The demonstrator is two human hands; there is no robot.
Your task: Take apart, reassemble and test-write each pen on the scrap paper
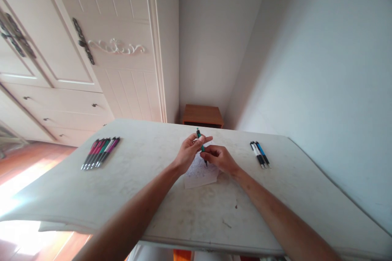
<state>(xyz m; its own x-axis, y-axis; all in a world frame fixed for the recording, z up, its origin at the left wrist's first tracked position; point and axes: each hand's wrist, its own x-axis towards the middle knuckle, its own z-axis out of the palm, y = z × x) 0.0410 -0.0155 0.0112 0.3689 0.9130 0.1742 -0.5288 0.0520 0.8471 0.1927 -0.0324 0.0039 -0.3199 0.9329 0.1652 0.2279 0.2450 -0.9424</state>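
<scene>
Far side, over marked paper (199, 178) | left hand (187, 153) and right hand (224, 159) pinch a green pen (199, 134) | a loosened grip could, I'd judge, drop it

Light is cast from the left, with the floor (39, 163) and the near left corner of the table (67, 200) washed out by glare, while the recess (214, 49) is left in grey shadow, the wardrobe (131, 77) is slanted by wide-angle distortion, and the marks on the paper (199, 180) are blurred.
</scene>
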